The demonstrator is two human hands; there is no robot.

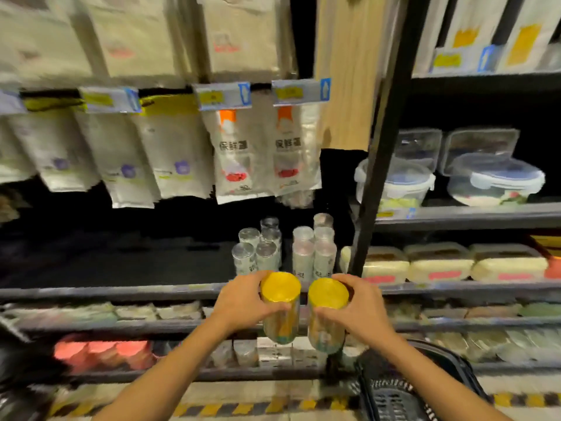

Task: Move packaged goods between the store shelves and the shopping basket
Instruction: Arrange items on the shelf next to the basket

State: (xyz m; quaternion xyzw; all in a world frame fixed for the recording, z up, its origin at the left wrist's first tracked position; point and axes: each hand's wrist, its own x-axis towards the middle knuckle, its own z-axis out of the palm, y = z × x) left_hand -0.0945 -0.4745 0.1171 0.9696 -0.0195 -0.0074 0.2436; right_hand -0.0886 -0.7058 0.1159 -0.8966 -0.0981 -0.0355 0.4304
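Head view: the left hand (243, 302) and right hand (361, 308) each curl round an upright, glossy cylinder, the left canister (280, 317) and right canister (326, 323). Both have round yellow lids and are held side by side before the dark metal shelf (121, 291). The black slotted plastic basket (403, 396) lies low, under the right forearm.

Clear-lidded jars (285, 250) stand clustered on the dark shelf (121, 291).
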